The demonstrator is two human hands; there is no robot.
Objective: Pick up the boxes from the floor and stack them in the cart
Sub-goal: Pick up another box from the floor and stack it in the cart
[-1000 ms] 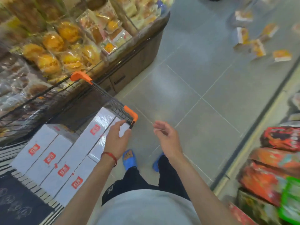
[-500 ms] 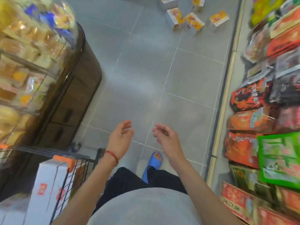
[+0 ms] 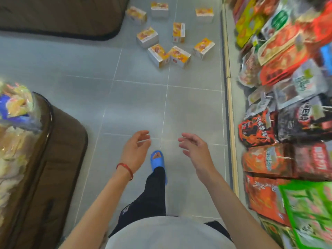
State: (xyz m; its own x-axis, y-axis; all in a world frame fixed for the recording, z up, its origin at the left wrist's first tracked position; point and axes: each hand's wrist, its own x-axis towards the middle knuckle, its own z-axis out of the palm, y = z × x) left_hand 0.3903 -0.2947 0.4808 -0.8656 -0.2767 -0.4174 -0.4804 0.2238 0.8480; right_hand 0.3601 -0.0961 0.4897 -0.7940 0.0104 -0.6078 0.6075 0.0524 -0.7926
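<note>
Several small white boxes with orange and yellow tops lie scattered on the grey tile floor far ahead; the nearest are a touching pair (image 3: 168, 55), one more (image 3: 203, 48) to their right and another (image 3: 147, 36) behind. My left hand (image 3: 135, 150), with a red cord on its wrist, and my right hand (image 3: 195, 149) hang side by side in front of me with fingers loosely spread, holding nothing. Both are well short of the boxes. The cart is out of view.
A brown display stand (image 3: 53, 168) piled with wrapped baked goods fills the left. A second dark stand (image 3: 62, 17) sits at the top left. Shelves of snack packets (image 3: 287, 123) line the right. My blue slipper (image 3: 157, 159) steps on the floor between them.
My left hand has let go of the cart's edge. The view has swung right, away from the cart with its white boxes, and moved closer to the boxes on the floor.
</note>
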